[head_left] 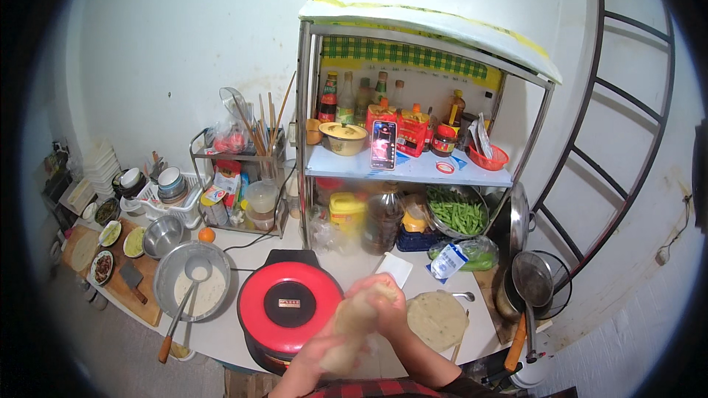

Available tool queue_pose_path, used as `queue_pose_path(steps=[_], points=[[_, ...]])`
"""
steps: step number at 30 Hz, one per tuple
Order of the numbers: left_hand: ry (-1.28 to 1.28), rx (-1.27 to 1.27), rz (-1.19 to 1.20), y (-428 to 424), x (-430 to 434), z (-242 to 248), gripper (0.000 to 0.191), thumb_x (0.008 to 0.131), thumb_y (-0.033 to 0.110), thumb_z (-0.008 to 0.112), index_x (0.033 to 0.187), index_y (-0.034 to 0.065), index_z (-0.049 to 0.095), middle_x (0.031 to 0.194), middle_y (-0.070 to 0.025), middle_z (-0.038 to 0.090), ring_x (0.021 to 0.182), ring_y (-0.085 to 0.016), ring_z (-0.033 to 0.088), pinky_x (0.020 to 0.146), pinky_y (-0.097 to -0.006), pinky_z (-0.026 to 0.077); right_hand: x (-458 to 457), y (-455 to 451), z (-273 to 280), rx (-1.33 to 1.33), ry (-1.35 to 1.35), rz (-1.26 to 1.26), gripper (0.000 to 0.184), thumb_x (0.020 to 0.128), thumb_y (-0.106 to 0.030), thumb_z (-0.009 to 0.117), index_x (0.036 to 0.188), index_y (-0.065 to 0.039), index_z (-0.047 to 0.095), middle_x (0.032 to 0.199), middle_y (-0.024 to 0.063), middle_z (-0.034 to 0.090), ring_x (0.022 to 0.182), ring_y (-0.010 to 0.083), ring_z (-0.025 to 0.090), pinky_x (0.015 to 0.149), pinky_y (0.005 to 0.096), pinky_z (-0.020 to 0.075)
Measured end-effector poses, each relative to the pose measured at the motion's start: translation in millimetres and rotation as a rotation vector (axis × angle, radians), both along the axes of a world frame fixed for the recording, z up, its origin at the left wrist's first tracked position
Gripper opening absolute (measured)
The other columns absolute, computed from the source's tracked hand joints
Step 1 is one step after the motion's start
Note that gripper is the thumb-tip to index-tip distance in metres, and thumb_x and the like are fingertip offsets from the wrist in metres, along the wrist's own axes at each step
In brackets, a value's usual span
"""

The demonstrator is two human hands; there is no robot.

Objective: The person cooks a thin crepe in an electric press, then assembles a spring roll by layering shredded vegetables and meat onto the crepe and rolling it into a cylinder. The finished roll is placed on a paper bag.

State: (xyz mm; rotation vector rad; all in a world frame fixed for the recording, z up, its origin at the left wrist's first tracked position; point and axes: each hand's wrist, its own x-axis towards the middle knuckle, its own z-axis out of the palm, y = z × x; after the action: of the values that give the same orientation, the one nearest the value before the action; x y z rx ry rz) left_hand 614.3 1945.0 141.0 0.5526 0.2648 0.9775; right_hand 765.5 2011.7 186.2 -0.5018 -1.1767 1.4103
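In front of me, both hands are around a pale rolled flatbread [354, 318], which is blurred. My left hand [317, 347] holds its lower end. The fingers of my right hand [383, 297] are closed about the upper end, where a little yellowish filling seems to show. Just right of my hands, a flat round pancake [437, 320] lies on the white tabletop [254, 239]. A chopstick [460, 337] lies along its right edge, and a metal spoon [463, 296] is at its top. To the left stands a red electric griddle [323, 283] with its lid down.
Left of the griddle, a metal bowl [160, 287] of batter holds a ladle [185, 309] whose handle overhangs the table edge. A cleaver [131, 277] lies on the cutting board [149, 307] beside small filled dishes. Ahead stands a metal shelf [332, 170]; pans [532, 276] sit at right.
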Motion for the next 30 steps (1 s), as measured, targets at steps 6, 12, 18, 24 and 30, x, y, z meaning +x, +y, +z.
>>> queue_pose_path(steps=[6, 12, 18, 24, 30], points=[[-0.058, 0.03, -0.059, -0.4, 17.9, -9.9, 0.08, 0.082, 0.015, 0.062, 0.146, 0.0169, 0.015, 0.128, -0.0208, 0.046, 0.093, -0.036, 0.062, 0.063, -0.0405, 0.056, 20.1, -7.4, 1.3, -0.005, 0.041, 0.022, 0.024, 0.081, -0.01, 0.054, 0.102, -0.001, 0.048, 0.095, 0.0167, 0.062, 0.087, 0.0235, 0.061, 0.08, 0.0366, 0.0516], [-0.032, 0.023, -0.029, -7.4, 31.8, -7.0, 0.08, 0.082, 0.014, 0.062, 0.146, 0.0168, 0.014, 0.128, -0.0219, 0.045, 0.091, -0.033, 0.063, 0.061, -0.0391, 0.058, 33.6, -10.2, -2.0, 0.019, 0.064, 0.051, 0.028, 0.081, -0.011, 0.056, 0.106, -0.001, 0.047, 0.095, 0.0166, 0.062, 0.086, 0.0229, 0.062, 0.077, 0.0349, 0.0524], [-0.032, 0.05, -0.014, -12.6, 38.5, 1.4, 0.082, 0.08, 0.013, 0.064, 0.146, 0.0174, 0.014, 0.126, -0.022, 0.046, 0.09, -0.031, 0.063, 0.061, -0.0397, 0.058, 41.1, -16.2, -0.7, 0.023, 0.098, 0.113, 0.027, 0.082, -0.011, 0.055, 0.105, 0.0, 0.047, 0.095, 0.0176, 0.062, 0.086, 0.0238, 0.062, 0.078, 0.0359, 0.0527], [0.013, 0.056, 0.015, -18.2, 39.9, 3.4, 0.085, 0.078, 0.012, 0.065, 0.146, 0.0185, 0.015, 0.124, -0.022, 0.048, 0.09, -0.032, 0.064, 0.061, -0.0394, 0.058, 43.3, -24.4, 5.4, 0.062, 0.087, 0.099, 0.025, 0.082, -0.009, 0.053, 0.104, 0.001, 0.047, 0.094, 0.0175, 0.061, 0.088, 0.0246, 0.062, 0.078, 0.0364, 0.0531], [-0.02, 0.104, -0.005, -16.3, 43.2, 7.3, 0.073, 0.083, 0.01, 0.06, 0.143, 0.0146, 0.02, 0.122, -0.0213, 0.05, 0.092, -0.035, 0.063, 0.06, -0.042, 0.054, 48.5, -27.0, 14.4, 0.105, 0.099, 0.108, 0.023, 0.084, -0.009, 0.052, 0.104, 0.001, 0.047, 0.096, 0.0174, 0.061, 0.088, 0.024, 0.063, 0.078, 0.0358, 0.0533]])
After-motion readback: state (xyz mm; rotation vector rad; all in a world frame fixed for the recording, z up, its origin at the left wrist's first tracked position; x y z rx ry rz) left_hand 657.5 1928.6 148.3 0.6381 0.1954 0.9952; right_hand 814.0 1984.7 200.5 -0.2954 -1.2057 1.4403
